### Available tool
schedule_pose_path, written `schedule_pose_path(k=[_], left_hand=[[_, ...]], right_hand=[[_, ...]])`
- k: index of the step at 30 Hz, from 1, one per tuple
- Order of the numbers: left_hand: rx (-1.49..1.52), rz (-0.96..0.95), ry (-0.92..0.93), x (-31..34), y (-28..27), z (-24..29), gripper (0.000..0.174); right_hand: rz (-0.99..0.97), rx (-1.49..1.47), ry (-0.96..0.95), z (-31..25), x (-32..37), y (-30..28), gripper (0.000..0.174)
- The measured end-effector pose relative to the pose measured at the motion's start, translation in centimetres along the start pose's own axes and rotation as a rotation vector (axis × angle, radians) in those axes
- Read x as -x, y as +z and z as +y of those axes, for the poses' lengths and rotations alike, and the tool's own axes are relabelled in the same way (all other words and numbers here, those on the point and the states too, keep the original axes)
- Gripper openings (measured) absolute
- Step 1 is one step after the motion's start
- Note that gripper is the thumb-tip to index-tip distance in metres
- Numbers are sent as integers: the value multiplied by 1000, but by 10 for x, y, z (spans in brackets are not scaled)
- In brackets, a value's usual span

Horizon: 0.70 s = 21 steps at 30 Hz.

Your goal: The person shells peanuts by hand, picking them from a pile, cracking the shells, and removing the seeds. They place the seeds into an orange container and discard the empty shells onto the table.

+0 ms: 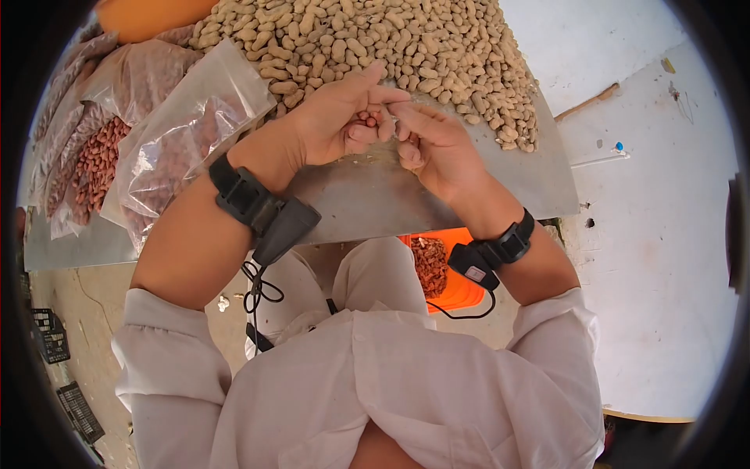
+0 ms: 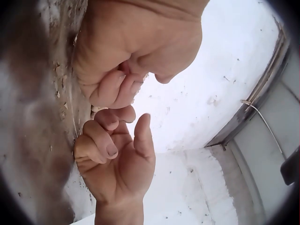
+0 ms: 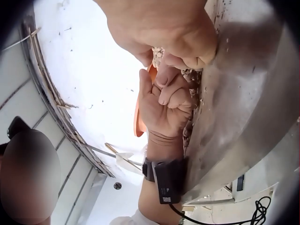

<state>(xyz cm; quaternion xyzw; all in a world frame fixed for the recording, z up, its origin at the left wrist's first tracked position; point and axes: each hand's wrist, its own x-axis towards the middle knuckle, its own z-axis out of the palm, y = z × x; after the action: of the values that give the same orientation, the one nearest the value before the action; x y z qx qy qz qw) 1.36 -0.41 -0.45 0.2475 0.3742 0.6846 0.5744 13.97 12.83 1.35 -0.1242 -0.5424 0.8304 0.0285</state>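
In the head view my left hand (image 1: 340,117) holds reddish peanut kernels (image 1: 367,119) within its curled fingers. My right hand (image 1: 445,152) is close against it, and the fingertips of both hands meet over the metal tabletop (image 1: 344,203). The right fingers bend inward; in the left wrist view the right thumb stands up, away from the bent fingers of that right hand (image 2: 117,164). I cannot tell what lies between the right fingertips. Just beyond both hands spreads a heap of unshelled peanuts (image 1: 375,47).
To the left lie clear plastic bags (image 1: 180,125) of red kernels, beside an orange container (image 1: 152,16). Under the table edge an orange bin (image 1: 461,293) holds reddish bits. A white surface (image 1: 648,234) with a stick (image 1: 587,102) extends to the right. Black crates (image 1: 51,336) stand on the floor.
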Motion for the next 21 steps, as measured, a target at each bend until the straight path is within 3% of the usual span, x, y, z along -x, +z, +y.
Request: schedule_pose_path(k=[4, 7, 10, 13, 16, 19, 21], left_hand=[[-59, 48, -36, -3, 3, -4, 61], [-104, 58, -77, 2, 9, -3, 56], [-101, 90, -45, 2, 10, -5, 55], [-43, 65, -32, 2, 9, -6, 50], [-57, 149, 61, 4, 9, -2, 37], [-139, 125, 164, 3, -3, 1, 27], [-111, 161, 187, 4, -2, 1, 26]], right_hand=[[-16, 349, -370, 11, -12, 13, 10], [-129, 795, -392, 3, -16, 3, 9], [-152, 985, -429, -7, -10, 7, 8], [-73, 1152, -523, -11, -8, 7, 10], [46, 1107, -603, -21, 5, 5, 12], [-181, 796, -134, -46, 41, -20, 10], [-269, 860, 59, -58, 67, -44, 9]])
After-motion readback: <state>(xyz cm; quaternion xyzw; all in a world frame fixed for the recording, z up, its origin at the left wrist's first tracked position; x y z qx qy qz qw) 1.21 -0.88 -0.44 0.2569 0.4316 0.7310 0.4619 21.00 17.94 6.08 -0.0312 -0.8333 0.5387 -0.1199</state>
